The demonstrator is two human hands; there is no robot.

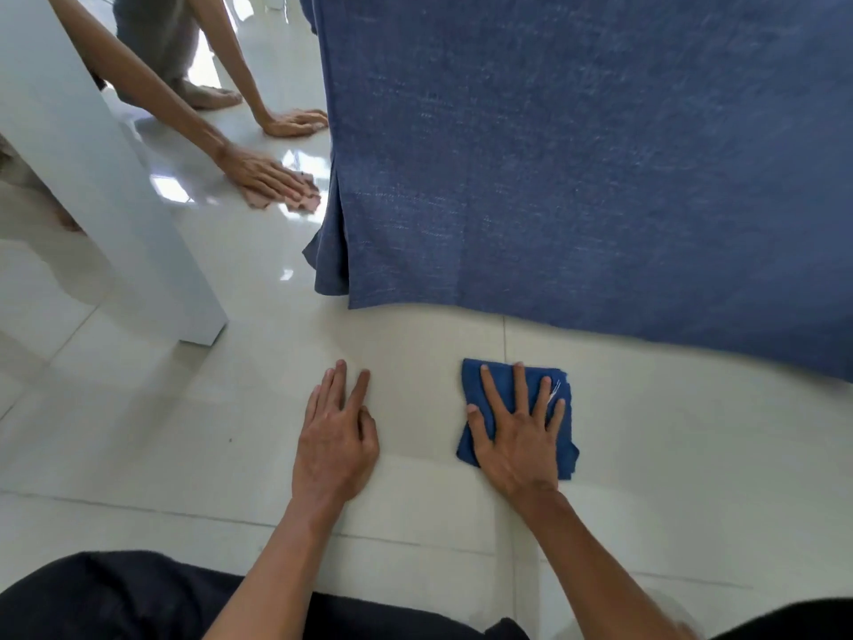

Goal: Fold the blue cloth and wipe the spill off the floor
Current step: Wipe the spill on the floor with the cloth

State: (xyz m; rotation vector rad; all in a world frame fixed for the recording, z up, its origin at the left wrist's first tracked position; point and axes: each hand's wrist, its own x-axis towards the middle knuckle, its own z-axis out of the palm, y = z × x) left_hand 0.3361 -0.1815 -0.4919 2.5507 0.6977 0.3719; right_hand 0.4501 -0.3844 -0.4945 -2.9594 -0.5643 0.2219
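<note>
The blue cloth (474,380) lies folded into a small square on the white tiled floor (184,431), just in front of a hanging blue fabric. My right hand (517,431) presses flat on top of it with fingers spread. My left hand (337,436) rests flat on the bare floor about a hand's width to the left of the cloth, holding nothing. No spill is clearly visible on the tiles around the cloth.
A large blue fabric drape (577,154) hangs down to the floor right behind the cloth. A white furniture leg (106,200) stands at the left. Another person's hand (258,170) presses a pink cloth (302,200) on the floor at the upper left.
</note>
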